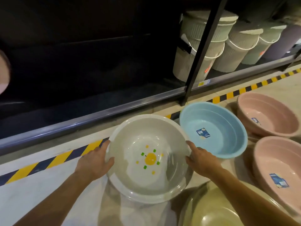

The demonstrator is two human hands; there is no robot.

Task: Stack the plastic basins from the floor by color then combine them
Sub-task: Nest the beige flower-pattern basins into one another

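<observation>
You hold the white basin [149,159] by its rim with both hands.

Your left hand [96,159] and right hand [201,158] clasp opposite edges; beside it, the blue basin [213,129] sits on the floor [32,193], pink basins [267,118] farther right.

Basins on floor: 1 white basin [149,159], possibly nested over another; 1 blue basin [213,129]; 2 pink basins [267,116] [280,168]; 1 yellowish basin [216,211], partly cut off. Ribbed bins [198,51] on shelf: about 5.
</observation>
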